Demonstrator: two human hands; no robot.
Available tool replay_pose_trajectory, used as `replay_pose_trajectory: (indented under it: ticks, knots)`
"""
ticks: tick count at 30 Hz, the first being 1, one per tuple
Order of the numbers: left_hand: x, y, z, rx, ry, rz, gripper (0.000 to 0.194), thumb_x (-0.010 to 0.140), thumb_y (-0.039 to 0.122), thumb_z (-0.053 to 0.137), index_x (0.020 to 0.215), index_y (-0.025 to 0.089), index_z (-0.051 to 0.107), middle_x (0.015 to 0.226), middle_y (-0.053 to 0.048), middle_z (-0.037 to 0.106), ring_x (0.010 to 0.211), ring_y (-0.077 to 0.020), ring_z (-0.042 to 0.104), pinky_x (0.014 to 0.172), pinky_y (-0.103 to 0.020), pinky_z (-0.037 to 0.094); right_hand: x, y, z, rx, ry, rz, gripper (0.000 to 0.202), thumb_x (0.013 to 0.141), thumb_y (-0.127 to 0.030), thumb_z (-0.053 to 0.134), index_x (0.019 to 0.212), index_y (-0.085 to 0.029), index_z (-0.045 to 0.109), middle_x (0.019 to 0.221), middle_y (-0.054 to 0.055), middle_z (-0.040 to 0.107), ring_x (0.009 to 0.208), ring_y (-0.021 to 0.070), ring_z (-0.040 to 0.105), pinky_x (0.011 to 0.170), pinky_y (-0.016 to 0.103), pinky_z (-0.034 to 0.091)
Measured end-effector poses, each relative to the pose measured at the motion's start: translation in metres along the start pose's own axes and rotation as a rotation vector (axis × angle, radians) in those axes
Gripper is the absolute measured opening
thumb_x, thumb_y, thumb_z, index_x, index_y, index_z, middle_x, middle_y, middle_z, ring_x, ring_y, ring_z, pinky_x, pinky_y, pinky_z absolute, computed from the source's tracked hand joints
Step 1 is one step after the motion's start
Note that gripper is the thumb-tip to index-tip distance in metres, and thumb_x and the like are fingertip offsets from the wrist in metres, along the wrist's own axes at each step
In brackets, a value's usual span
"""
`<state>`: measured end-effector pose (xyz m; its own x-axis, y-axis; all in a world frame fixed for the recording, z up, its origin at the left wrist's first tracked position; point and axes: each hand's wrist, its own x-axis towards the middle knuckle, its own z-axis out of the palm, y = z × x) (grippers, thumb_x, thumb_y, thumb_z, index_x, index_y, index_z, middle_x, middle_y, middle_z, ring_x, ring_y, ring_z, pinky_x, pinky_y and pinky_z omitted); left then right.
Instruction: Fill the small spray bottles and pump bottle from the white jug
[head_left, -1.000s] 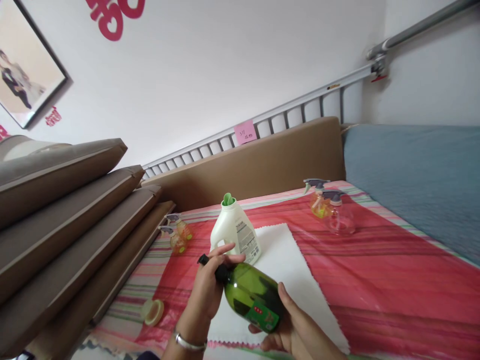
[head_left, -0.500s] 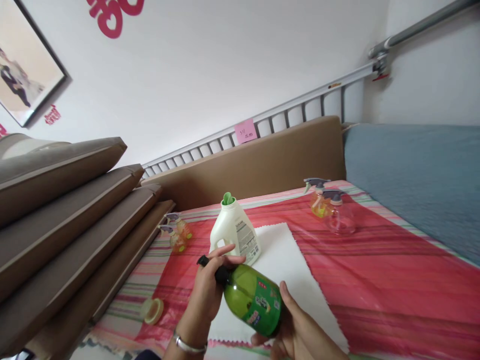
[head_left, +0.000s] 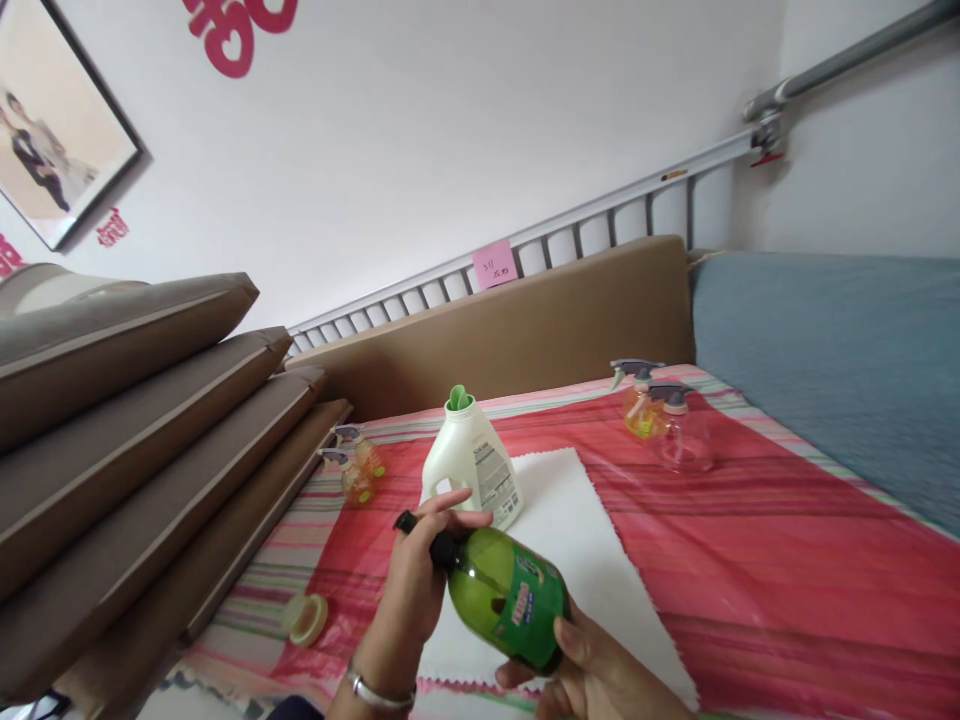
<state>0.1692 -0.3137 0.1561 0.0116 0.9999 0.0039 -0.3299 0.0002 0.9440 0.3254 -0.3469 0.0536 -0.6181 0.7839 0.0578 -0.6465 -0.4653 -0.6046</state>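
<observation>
Both ends of one tilted green bottle (head_left: 510,595) are held: left hand (head_left: 416,580) around the black neck (head_left: 445,550), two fingers extended; right hand (head_left: 607,665) clasping the base between thumb and fingers. Beneath lies a white cloth (head_left: 600,560); just beyond stands a white jug (head_left: 459,450). Farther out, clear spray bottles (head_left: 684,445) stand right, amber-tinted spray bottles (head_left: 357,484) left, near stacked cushions (head_left: 142,440).

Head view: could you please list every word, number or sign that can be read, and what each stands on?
Pink note: perhaps "311"; the writing beneath is too small to read.
White jug: label print, too blurred to read.
Green bottle: label characters, too blurred to read.
Radiator sticker: too small to read.
Red wall signs: two are cut off by the frame; the small one is blurred.
</observation>
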Motion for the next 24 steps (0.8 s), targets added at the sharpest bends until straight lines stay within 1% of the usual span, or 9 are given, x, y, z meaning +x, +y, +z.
replay_pose_trajectory:
  ticks: [1,3,5,7,9,12,17,21,24]
  knots:
    - [0.000,0.000,0.000,0.004,-0.003,-0.002,0.033,0.076,0.021,0.051,0.104,0.007,0.061,0.082,-0.015,0.073,0.084,-0.0267,0.065,0.079,-0.037,0.044,0.000,0.002,-0.003,-0.014,-0.006,0.006,0.074,0.066,-0.048,0.072,0.129,-0.027,0.040,0.107,0.011,0.066,0.079,0.0232,0.068,0.051,0.023,0.051]
    - [-0.002,0.001,0.001,0.006,-0.024,-0.027,0.034,0.076,0.021,0.051,0.106,0.007,0.059,0.083,-0.016,0.073,0.083,-0.0268,0.065,0.078,-0.037,0.044,0.001,0.006,-0.010,0.001,-0.015,0.078,0.072,0.065,-0.051,0.071,0.126,-0.021,0.045,0.100,0.013,0.069,0.067,0.0189,0.068,0.047,0.019,0.048]
    - [-0.003,0.002,0.002,0.001,-0.050,-0.053,0.034,0.077,0.021,0.051,0.107,0.008,0.058,0.085,-0.016,0.072,0.080,-0.0263,0.065,0.075,-0.037,0.045,0.003,0.011,-0.016,0.065,-0.029,0.150,0.070,0.071,-0.062,0.058,0.116,-0.009,0.055,0.091,0.019,0.070,0.056,0.0148,0.067,0.043,0.016,0.045]
    - [-0.004,0.003,0.003,-0.005,-0.075,-0.063,0.033,0.078,0.023,0.050,0.107,0.008,0.057,0.085,-0.016,0.072,0.078,-0.0255,0.065,0.073,-0.036,0.045,0.006,0.015,-0.018,0.140,-0.057,0.182,0.076,0.074,-0.070,0.045,0.107,-0.003,0.060,0.089,0.022,0.070,0.057,0.0153,0.067,0.044,0.015,0.045]
    - [-0.003,0.003,0.003,-0.012,-0.102,-0.067,0.032,0.081,0.027,0.049,0.107,0.010,0.056,0.084,-0.016,0.072,0.077,-0.0252,0.065,0.072,-0.037,0.045,0.009,0.017,-0.018,0.191,-0.101,0.192,0.075,0.074,-0.071,0.043,0.105,-0.005,0.062,0.089,0.020,0.071,0.062,0.0181,0.069,0.045,0.016,0.046]
    - [-0.001,0.001,0.002,-0.034,-0.125,-0.025,0.030,0.085,0.039,0.048,0.099,0.014,0.056,0.085,-0.014,0.071,0.082,-0.0259,0.065,0.081,-0.041,0.043,0.012,0.017,-0.014,0.224,-0.133,0.172,0.067,0.075,-0.069,0.044,0.102,-0.010,0.064,0.087,0.015,0.071,0.063,0.0193,0.070,0.043,0.015,0.045]
    - [0.000,-0.008,0.003,-0.092,-0.166,0.090,0.038,0.078,0.053,0.055,0.089,0.017,0.056,0.102,-0.013,0.067,0.094,-0.0273,0.062,0.089,-0.044,0.040,0.010,0.013,-0.008,0.248,-0.149,0.082,0.068,0.079,-0.068,0.037,0.102,-0.009,0.064,0.094,0.017,0.070,0.064,0.0174,0.069,0.045,0.015,0.046]
    - [0.001,-0.015,0.001,-0.107,-0.088,0.173,0.041,0.064,0.049,0.072,0.087,0.020,0.056,0.110,-0.011,0.064,0.100,-0.0261,0.059,0.087,-0.039,0.042,0.006,0.005,-0.006,0.252,-0.131,-0.008,0.064,0.082,-0.064,0.035,0.106,-0.012,0.062,0.096,0.015,0.069,0.066,0.0187,0.069,0.046,0.020,0.050]
    - [0.003,-0.018,-0.002,-0.060,-0.055,0.209,0.039,0.061,0.042,0.077,0.087,0.020,0.057,0.112,-0.009,0.064,0.100,-0.0247,0.058,0.087,-0.036,0.041,0.005,0.003,-0.005,0.228,-0.112,-0.051,0.056,0.083,-0.060,0.039,0.107,-0.014,0.062,0.096,0.015,0.070,0.067,0.0201,0.069,0.045,0.021,0.051]
